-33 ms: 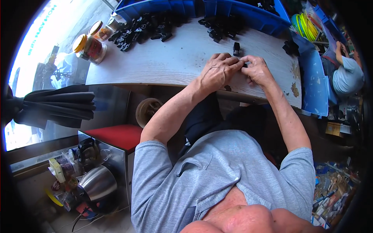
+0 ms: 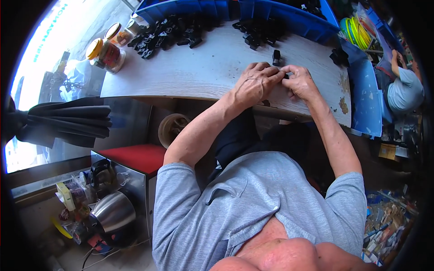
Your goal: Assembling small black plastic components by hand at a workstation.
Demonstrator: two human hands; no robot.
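Over the front edge of the white tabletop my two hands meet, fingertips together. A small black part [image 2: 285,77] shows between them, mostly covered by fingers, so its exact kind is unclear. My left hand [image 2: 254,84] is closed, its fingers bent over the part from the left. From the right, my right hand [image 2: 299,84] pinches the same part between thumb and index finger. Just beyond the fingertips a black clip-like piece [image 2: 276,57] stands on the table. Two heaps of similar black pieces, the left heap [image 2: 165,35] and the middle heap [image 2: 258,32], lie farther back.
Blue bins [image 2: 294,25] line the table's back edge; another blue bin [image 2: 365,97] stands at its right. Lidded jars [image 2: 108,55] sit at the left corner. A few black pieces [image 2: 339,57] lie far right. Another person [image 2: 404,88] is beyond the right bin.
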